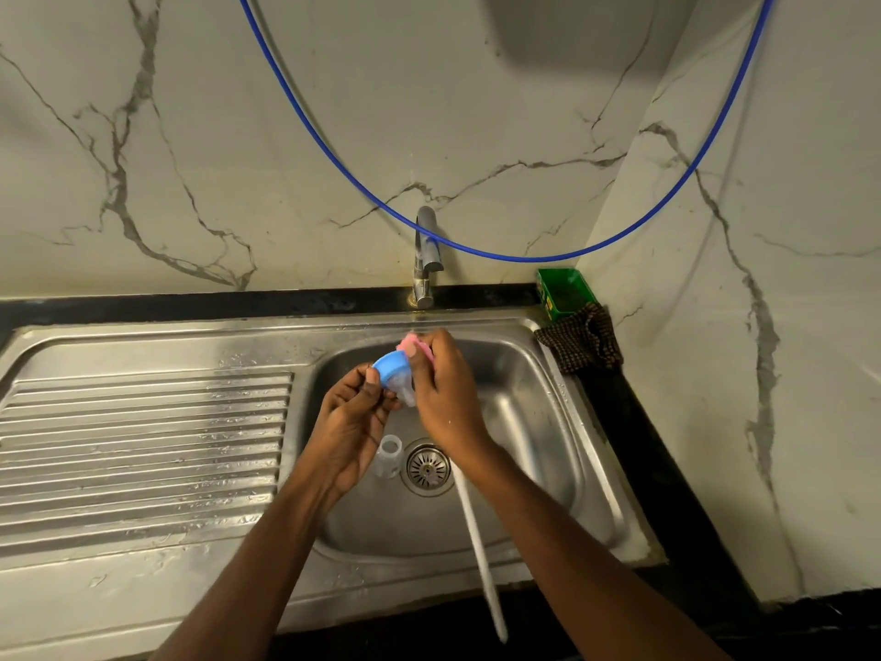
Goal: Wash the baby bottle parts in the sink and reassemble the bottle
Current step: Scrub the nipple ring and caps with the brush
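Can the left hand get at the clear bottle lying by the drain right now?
Probably, once freed: the clear bottle lies uncovered beside the drain, just below the left hand. But that hand's grip is taken by the blue cap.

**Bottle parts around the drain**

The clear bottle (388, 458) is sat just left of the drain (427, 466), open mouth turned up. The blue collar (388, 368), with a clear teat (408, 396) fitted in it, is held up beyond the drain, and a pink sponge (420, 346) is pressed against it.
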Demonstrator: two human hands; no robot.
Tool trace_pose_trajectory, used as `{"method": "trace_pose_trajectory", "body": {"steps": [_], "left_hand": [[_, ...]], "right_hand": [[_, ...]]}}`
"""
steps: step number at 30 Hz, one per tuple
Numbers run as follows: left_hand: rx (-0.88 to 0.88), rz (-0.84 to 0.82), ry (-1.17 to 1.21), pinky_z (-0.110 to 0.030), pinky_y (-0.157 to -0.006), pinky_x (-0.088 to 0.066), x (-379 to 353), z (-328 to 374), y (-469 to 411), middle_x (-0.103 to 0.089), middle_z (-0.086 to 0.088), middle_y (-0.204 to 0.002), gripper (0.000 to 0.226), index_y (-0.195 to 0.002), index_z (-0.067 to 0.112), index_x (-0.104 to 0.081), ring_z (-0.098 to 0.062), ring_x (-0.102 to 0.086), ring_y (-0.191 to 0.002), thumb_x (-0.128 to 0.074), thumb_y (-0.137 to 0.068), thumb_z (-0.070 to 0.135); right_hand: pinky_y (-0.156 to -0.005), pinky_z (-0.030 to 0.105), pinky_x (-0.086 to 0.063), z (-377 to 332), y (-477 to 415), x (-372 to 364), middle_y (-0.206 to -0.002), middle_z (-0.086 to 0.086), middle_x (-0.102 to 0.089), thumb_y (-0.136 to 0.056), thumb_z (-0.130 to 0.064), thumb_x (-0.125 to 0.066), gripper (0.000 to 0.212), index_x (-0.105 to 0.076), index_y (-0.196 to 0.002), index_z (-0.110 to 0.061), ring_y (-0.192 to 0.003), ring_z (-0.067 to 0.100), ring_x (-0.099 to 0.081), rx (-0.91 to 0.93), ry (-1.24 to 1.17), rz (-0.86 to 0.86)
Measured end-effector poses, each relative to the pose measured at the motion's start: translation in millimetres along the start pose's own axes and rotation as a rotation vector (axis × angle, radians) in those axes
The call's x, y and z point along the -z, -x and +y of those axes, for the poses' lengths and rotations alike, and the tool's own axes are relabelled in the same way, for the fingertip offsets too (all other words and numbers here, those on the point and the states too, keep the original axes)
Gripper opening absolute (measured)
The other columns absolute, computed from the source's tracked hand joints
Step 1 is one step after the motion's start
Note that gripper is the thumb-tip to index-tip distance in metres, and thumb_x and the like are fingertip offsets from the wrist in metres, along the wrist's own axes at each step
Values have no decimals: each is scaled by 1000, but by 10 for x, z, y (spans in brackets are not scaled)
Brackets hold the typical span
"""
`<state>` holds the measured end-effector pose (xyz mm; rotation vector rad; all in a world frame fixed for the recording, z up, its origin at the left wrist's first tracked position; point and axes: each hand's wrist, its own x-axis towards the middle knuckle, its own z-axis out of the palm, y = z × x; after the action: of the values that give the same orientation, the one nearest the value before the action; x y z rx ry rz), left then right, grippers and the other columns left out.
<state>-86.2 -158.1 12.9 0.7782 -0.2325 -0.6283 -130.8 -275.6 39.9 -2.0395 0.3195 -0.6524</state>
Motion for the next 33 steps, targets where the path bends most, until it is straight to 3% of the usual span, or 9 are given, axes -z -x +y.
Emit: {"method": "trace_pose_trajectory", "body": {"steps": [3,6,11,15,20,23,25,28,33], "left_hand": [[20,45,86,-24,-72,-59,-8,-2,17,-72,-10,-94,25,-106,1,-60,-15,-71,-81,-50,-87,14],[32,83,-1,-23,-67,-58,67,0,60,-72,-8,-87,18,-96,6,-67,-13,-68,-74,-54,-87,15],[171,98,-1003,-24,-48,-44,455,-260,48,-63,3,-60,20,-83,5,-71,-7,-55,-52,-73,-86,25],[459,18,-1514,-21,-50,-46,642,-580,-65,-70,-6,-77,16,-85,17,-76,-24,-70,-75,-69,-87,31],[631,-59,-1619,-24,-61,-48,885,-903,-130,-72,-8,-104,25,-104,10,-72,-29,-68,-97,-66,-85,25],[747,-87,-1601,-14,-47,-41,1013,-1007,-130,-69,-14,-97,28,-106,3,-70,-33,-67,-99,-65,-88,23],[811,-15,-1565,-15,-45,-39,1122,-1057,-155,-71,-16,-100,28,-107,2,-70,-31,-68,-85,-67,-87,22],[915,62,-1500,-22,-43,-48,1245,-1077,-176,-67,-18,-82,30,-101,-4,-70,-21,-60,-54,-68,-86,22],[961,84,-1466,-24,-46,-50,1469,-1141,-199,-68,-22,-80,27,-100,-9,-70,-20,-59,-50,-65,-88,15]], "right_hand": [[-64,7,-41,75,73,60,-89,-4,-57,-99,-26,-45,15,-51,-97,-13,-78,-3,-52,15,-2,-80],[-60,9,-35,287,132,120,-82,-10,-52,-98,-26,-47,13,-45,-86,-21,-72,0,-49,-34,110,-213],[-70,23,-38,719,155,205,-91,-3,-66,-97,-27,-49,16,-55,-91,-14,-83,13,-60,-275,113,-196],[-73,24,-40,983,219,257,-100,2,-68,-97,-28,-50,12,-54,-92,-17,-92,16,-62,-448,104,-205],[-73,27,-42,1264,328,251,-89,-1,-64,-96,-30,-50,16,-53,-87,-17,-84,18,-60,-520,133,-211],[-75,31,-46,1422,397,225,-87,1,-66,-95,-32,-51,18,-53,-84,-18,-89,18,-64,-537,141,-196],[-76,31,-47,1492,424,208,-88,1,-67,-95,-32,-52,19,-54,-85,-16,-90,17,-64,-551,141,-197],[-81,34,-48,1536,442,197,-94,5,-69,-94,-32,-54,21,-56,-92,-11,-91,20,-64,-572,138,-213],[-81,35,-49,1622,475,147,-91,8,-69,-93,-33,-55,22,-54,-89,-11,-92,22,-65,-590,122,-220]]}}
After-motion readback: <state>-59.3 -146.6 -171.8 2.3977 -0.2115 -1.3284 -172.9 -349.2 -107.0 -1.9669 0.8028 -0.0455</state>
